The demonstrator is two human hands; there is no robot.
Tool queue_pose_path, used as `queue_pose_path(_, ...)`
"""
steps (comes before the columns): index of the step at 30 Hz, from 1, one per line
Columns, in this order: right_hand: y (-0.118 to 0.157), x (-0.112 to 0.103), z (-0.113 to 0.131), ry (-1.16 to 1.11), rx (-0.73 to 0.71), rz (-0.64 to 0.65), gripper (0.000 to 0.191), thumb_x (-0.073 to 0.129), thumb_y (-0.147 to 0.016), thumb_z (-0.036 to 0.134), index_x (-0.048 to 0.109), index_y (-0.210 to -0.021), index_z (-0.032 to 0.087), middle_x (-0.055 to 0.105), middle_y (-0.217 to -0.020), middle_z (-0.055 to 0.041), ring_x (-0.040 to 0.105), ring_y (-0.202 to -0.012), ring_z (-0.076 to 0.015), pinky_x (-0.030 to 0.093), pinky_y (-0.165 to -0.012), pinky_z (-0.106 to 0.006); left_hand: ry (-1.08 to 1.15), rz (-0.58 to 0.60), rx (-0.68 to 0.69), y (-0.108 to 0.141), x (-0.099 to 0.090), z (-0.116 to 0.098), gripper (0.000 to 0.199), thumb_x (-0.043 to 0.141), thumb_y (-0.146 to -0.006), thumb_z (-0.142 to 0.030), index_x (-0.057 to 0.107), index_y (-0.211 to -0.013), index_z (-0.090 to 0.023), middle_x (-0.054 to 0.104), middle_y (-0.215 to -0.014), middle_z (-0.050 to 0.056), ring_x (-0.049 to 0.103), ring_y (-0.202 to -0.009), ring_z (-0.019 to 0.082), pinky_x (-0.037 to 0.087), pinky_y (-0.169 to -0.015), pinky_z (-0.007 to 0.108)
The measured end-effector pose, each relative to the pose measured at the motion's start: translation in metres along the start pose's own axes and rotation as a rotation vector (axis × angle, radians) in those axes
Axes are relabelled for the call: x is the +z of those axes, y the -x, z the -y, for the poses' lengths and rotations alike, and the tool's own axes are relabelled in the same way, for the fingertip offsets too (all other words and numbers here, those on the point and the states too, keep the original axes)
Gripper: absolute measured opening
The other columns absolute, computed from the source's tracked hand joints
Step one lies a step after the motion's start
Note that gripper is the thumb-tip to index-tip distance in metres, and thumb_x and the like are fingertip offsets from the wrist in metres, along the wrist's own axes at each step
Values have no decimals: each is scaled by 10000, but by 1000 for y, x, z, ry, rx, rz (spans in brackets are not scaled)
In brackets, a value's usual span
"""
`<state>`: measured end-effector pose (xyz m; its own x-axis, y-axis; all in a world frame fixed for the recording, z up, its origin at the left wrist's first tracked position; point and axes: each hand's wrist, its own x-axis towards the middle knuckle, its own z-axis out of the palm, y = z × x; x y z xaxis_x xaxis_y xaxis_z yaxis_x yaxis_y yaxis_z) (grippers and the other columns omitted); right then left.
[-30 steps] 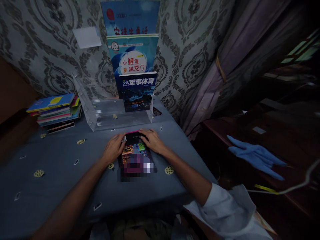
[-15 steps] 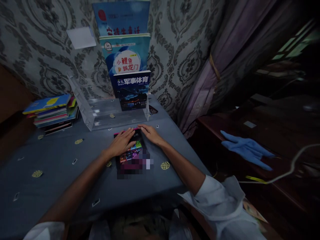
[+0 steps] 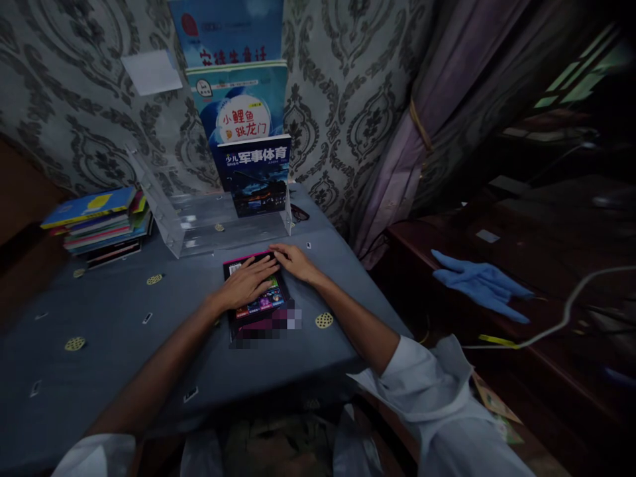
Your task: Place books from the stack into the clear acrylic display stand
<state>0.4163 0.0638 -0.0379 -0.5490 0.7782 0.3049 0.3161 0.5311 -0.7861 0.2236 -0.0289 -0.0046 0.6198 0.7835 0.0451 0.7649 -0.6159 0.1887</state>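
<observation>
A dark book with a pink edge and small colourful pictures (image 3: 263,303) lies on the grey-blue tablecloth; its lower part is pixelated. My left hand (image 3: 247,283) rests flat across its cover with the fingers spread. At the book's upper right corner, my right hand (image 3: 294,261) touches the edge, its fingers extended and nothing gripped. Behind them stands a clear acrylic rack (image 3: 181,232), which holds a dark blue book (image 3: 256,179), a teal book (image 3: 243,99) and a taller blue book (image 3: 228,33).
A stack of books (image 3: 102,225) lies at the table's left. Glasses (image 3: 299,212) sit beside the rack. On a dark red surface at the right are a blue glove (image 3: 479,283) and a white cable (image 3: 571,311). A purple curtain (image 3: 397,165) hangs behind.
The view has shifted slightly. My left hand has slid a little to the right across the book, showing more of its upper left corner. My right hand remains at the upper right corner.
</observation>
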Motion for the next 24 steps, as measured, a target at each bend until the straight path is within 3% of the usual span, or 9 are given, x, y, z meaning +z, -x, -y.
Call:
queue_pose_path(4,1,0,0,-11,-5,9,379,490,-938,148,649,-1281,175,698,-1294,-106,650,-1221,-212,508,-1062,-403,9,15,13,6,-1,-10,493,296,-1071,-428,416,-1513,-244,365,-1608,54,231,-1529,206,171,-1245,496)
queue_pose_path(8,3,1,-1,16,-20,-10,379,506,-926,145,659,-1269,194,711,-1271,-94,659,-1206,-210,499,-1077,-420,17,3,43,15,-3,-25,538,362,-1041,-529,417,-1511,-274,371,-1606,62,239,-1528,228,154,-1246,511)
queue_pose_path(16,2,3,-5,-15,-5,-21,382,514,-918,136,656,-1272,143,709,-1264,-133,664,-1197,-214,493,-1084,-418,14,100,93,34,-1,-62,914,443,-871,-798,256,-1585,-259,230,-1652,140,144,-1533,385,76,-1194,693)
queue_pose_path(24,3,0,-4,-37,-9,-51,382,516,-924,171,677,-1268,217,700,-1297,-77,641,-1232,-220,482,-1097,-441,-23,54,103,32,7,-55,656,383,-1011,-595,253,-1579,-294,269,-1648,97,141,-1545,316,64,-1224,639)
